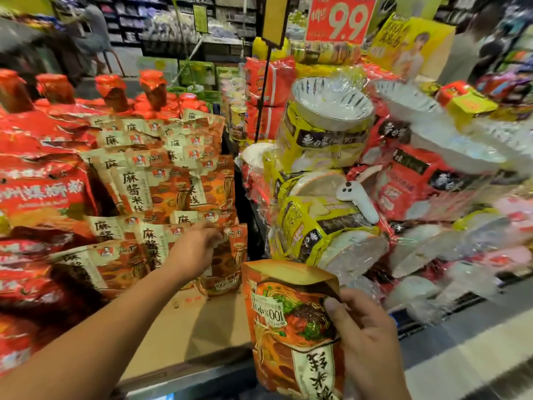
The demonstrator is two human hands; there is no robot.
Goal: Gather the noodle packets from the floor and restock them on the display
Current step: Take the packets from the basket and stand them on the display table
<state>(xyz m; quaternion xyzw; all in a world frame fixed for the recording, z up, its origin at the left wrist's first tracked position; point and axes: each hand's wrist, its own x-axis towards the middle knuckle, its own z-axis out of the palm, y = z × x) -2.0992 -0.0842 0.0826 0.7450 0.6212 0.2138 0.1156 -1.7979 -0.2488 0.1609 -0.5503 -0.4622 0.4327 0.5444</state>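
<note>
Gripping a noodle packet, right hand; left hand pinches a shelved packet.

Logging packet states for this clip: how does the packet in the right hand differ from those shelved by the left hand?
The held packet is upside down and off the display; the shelved packets stand upright in rows. The right hand grips the first; the left hand only reaches the others. Both share the orange design.

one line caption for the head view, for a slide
Right hand holds a noodle packet; left hand touches stocked packets.
</note>
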